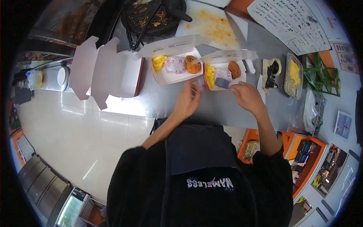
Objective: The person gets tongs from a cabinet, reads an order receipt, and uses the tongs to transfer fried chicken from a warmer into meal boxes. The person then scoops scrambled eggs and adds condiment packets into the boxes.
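Note:
My right hand [248, 97] pinches the edge of a small dark grey packet-like piece [222, 82] over the front of the right meal box [241, 78]. That box holds yellow scrambled egg [210, 77], a paper-wrapped portion [224, 72] with red print and fried chicken [234, 70]. My left hand [186, 102] is beside the box's left front corner, its fingers smeared by motion; something pale may be at the fingertips. Left of it stands another open meal box [170, 80] with egg [159, 62], a wrapped portion [175, 65] and fried chicken [193, 65].
Further left stands an open carton [123, 81]. Behind are a stone mortar [151, 26], black tongs [145, 28], a stained cutting board [211, 28] and a knife [236, 30]. At right are a tape roll [277, 67], a tub of yellow food [293, 73] and a green rack [323, 75].

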Tool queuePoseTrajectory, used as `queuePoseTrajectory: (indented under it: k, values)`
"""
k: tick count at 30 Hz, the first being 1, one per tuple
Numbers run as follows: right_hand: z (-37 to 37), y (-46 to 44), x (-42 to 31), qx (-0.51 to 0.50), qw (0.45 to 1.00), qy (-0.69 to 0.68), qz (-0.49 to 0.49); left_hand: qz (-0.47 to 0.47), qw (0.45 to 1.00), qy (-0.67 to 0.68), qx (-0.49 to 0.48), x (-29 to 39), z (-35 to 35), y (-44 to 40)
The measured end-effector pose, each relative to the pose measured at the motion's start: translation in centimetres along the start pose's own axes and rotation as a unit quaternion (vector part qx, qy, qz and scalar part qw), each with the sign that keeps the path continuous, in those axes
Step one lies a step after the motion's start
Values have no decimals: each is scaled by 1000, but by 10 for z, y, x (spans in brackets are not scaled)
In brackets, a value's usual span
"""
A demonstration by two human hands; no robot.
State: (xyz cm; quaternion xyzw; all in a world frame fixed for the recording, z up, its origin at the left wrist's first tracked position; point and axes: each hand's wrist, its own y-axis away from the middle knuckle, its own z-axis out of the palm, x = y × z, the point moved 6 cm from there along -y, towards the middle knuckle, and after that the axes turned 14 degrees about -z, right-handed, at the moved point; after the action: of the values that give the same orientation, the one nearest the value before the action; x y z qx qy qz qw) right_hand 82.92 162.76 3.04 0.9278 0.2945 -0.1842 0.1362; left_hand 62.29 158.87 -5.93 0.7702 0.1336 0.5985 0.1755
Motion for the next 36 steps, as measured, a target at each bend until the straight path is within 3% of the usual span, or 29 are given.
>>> queuePoseTrajectory:
  k: [1,4,6,9,15,18,22,25,27,29,32,35,36]
  values:
    - [14,-2,3,-43,999,17,-10,-47,996,10,-70,-4,20,-13]
    - [52,-23,3,-125,990,60,-28,-77,989,-33,-120,-20,57,-45]
    - [63,-37,-3,-124,989,73,-25,-77,990,-88,-73,-30,64,-51]
    - [64,-36,-17,-64,991,117,-9,-81,990,-96,-64,-45,68,-56]
    - [70,-29,-10,50,997,7,54,-86,992,-62,-67,-39,68,-48]
    - [44,-22,-12,164,984,-62,37,-89,992,-66,-57,-48,67,-53]
    - [63,-28,-5,163,984,-33,58,-78,994,-42,-63,-39,62,-45]
    - [43,-31,-31,181,981,-50,51,3,998,-45,-32,-19,16,-21]
    - [23,-37,-69,169,977,-115,59,15,990,-35,132,-11,-45,5]
    - [32,-63,-106,206,965,-159,-38,-22,969,-14,244,-35,-94,6]
    - [84,-121,-132,135,985,-96,-55,-27,958,40,284,-52,-121,-10]
    - [109,-158,-146,90,993,-49,-54,-31,980,89,176,-84,-120,-36]
    - [114,-164,-148,84,994,-35,-56,-22,985,33,168,-89,-122,-39]
